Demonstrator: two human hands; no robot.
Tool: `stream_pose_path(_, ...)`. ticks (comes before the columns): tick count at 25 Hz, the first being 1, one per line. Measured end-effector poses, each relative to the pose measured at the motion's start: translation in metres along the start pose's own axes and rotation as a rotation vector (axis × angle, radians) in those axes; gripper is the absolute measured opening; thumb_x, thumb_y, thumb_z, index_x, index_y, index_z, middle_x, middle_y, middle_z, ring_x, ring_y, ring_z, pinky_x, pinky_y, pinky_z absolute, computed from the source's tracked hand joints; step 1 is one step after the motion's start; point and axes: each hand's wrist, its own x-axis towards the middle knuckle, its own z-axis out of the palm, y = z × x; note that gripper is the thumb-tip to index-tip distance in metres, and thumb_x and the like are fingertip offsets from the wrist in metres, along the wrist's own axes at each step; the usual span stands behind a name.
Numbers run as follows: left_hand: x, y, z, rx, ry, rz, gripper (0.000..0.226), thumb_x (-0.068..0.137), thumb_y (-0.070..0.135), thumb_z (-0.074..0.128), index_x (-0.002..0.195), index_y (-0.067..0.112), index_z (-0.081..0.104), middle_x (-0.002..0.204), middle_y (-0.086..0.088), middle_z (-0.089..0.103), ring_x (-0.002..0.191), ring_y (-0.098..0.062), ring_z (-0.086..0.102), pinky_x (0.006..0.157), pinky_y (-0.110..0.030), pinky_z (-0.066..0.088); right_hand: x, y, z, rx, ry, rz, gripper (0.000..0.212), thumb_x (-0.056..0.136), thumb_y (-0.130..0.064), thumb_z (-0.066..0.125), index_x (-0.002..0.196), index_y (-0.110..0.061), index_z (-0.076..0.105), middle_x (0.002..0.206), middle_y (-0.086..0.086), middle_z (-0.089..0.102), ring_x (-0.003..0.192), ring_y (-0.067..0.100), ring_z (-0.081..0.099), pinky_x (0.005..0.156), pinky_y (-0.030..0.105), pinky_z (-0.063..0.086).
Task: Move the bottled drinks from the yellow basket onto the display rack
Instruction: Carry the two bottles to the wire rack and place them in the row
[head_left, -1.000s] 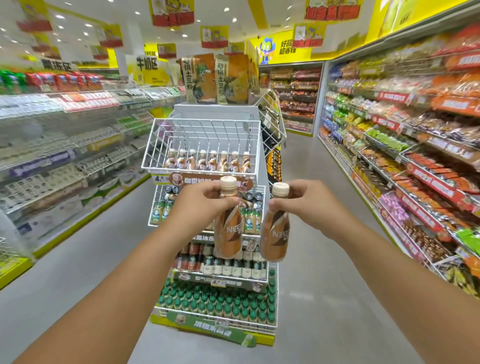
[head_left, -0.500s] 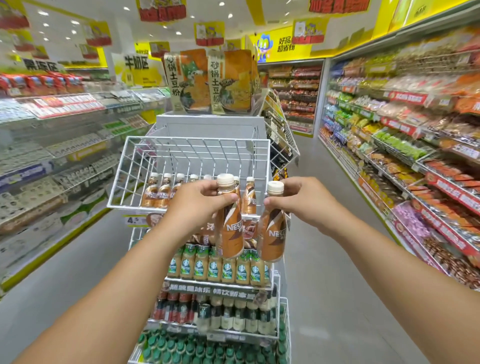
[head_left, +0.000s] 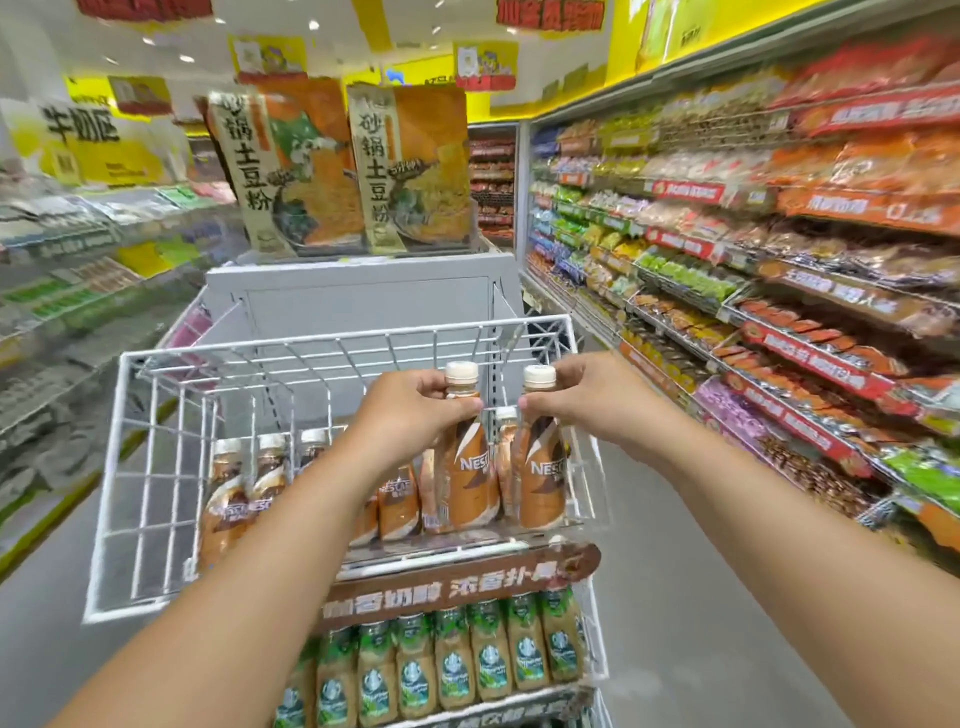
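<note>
Wire top tier (head_left: 156, 467) half empty behind front row; both hands (head_left: 415, 415) (head_left: 576, 405) pinch bottle necks (head_left: 464, 467) (head_left: 542, 478) above front edge.

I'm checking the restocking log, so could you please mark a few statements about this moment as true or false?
1. Each of the hands grips one brown bottle. True: left hand holds the left bottle, right hand the right bottle.
2. The white wire rack is empty. False: brown bottles stand in it.
3. Green-labelled bottles fill the shelf below. True.
4. Both held bottles lack caps. False: each has a pale cap.
</note>
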Motion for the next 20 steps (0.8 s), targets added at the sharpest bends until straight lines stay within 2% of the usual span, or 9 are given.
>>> stream_pose_path(3,0.028,-0.022,0.003,0.001,-0.04,-0.055,0.022,0.077,0.026,0.089,0.094,0.02,0.076,0.087,0.002,0.08,0.083,-0.019,0.078,0.083,-0.042,0.064,0.017,0.002,0.02,-0.037,-0.043,0.074,0.023,0.08,-0.031,0.086,0.082,-0.009,0.08,0.078,0.002,0.08,0.08,0.024,0.078,0.081,0.04,0.06)
stream_pose_path(6,0.049,-0.044,0.012,-0.009,-0.031,-0.097,0.023,0.075,0.03,0.09,0.091,0.02,0.077,0.082,0.002,0.08,0.076,-0.018,0.077,0.081,-0.043,0.064,0.04,0.022,0.038,-0.063,-0.032,0.15,0.025,0.08,-0.034,0.085,0.08,-0.01,0.079,0.078,0.003,0.08,0.076,0.023,0.078,0.08,0.04,0.061)
stream_pose_path(7,0.054,-0.05,0.016,-0.012,-0.037,-0.11,0.027,0.075,0.033,0.09,0.094,0.019,0.077,0.081,0.003,0.079,0.072,-0.016,0.075,0.078,-0.04,0.064,0.046,0.028,0.043,-0.071,-0.032,0.174,0.027,0.078,-0.036,0.085,0.08,-0.01,0.079,0.077,0.004,0.08,0.075,0.022,0.077,0.08,0.04,0.063)
stream_pose_path(10,0.069,-0.069,0.024,0.024,-0.031,-0.154,0.036,0.076,0.038,0.089,0.102,0.016,0.076,0.083,0.004,0.077,0.068,-0.011,0.07,0.067,-0.028,0.058,0.061,0.046,0.055,-0.069,-0.041,0.225,0.035,0.074,-0.042,0.085,0.083,-0.009,0.077,0.077,0.003,0.08,0.075,0.024,0.078,0.082,0.049,0.063)
stream_pose_path(11,0.073,-0.075,0.027,0.034,-0.035,-0.173,0.039,0.075,0.039,0.089,0.102,0.015,0.075,0.083,0.004,0.077,0.07,-0.012,0.07,0.07,-0.03,0.06,0.063,0.049,0.058,-0.071,-0.035,0.232,0.031,0.077,-0.039,0.085,0.082,-0.009,0.077,0.077,0.004,0.08,0.074,0.023,0.078,0.081,0.047,0.063)
stream_pose_path(13,0.079,-0.084,0.033,0.062,-0.039,-0.217,0.045,0.07,0.043,0.091,0.104,0.018,0.076,0.086,0.005,0.078,0.078,-0.015,0.074,0.081,-0.039,0.063,0.068,0.053,0.06,-0.07,-0.031,0.236,0.019,0.085,-0.028,0.082,0.079,-0.013,0.073,0.077,0.002,0.079,0.068,0.016,0.076,0.069,0.032,0.062)
stream_pose_path(15,0.082,-0.087,0.036,0.087,-0.033,-0.249,0.055,0.067,0.048,0.091,0.111,0.019,0.074,0.093,0.006,0.078,0.086,-0.018,0.074,0.087,-0.043,0.061,0.072,0.055,0.064,-0.093,-0.048,0.253,0.02,0.088,-0.027,0.08,0.076,-0.015,0.069,0.075,0.0,0.076,0.062,0.01,0.073,0.058,0.023,0.055)
stream_pose_path(18,0.086,-0.09,0.038,0.109,-0.018,-0.268,0.068,0.069,0.047,0.091,0.125,0.016,0.068,0.105,0.001,0.076,0.092,-0.021,0.073,0.09,-0.044,0.06,0.08,0.057,0.072,-0.149,-0.056,0.274,0.031,0.082,-0.039,0.081,0.086,-0.01,0.072,0.084,0.006,0.078,0.08,0.025,0.076,0.078,0.043,0.063)
stream_pose_path(20,0.09,-0.09,0.04,0.108,-0.032,-0.292,0.081,0.066,0.05,0.092,0.132,0.014,0.064,0.112,-0.001,0.074,0.096,-0.024,0.072,0.09,-0.045,0.06,0.085,0.055,0.075,-0.173,-0.068,0.294,0.037,0.08,-0.04,0.082,0.092,-0.007,0.072,0.088,0.009,0.078,0.084,0.028,0.076,0.083,0.047,0.062)
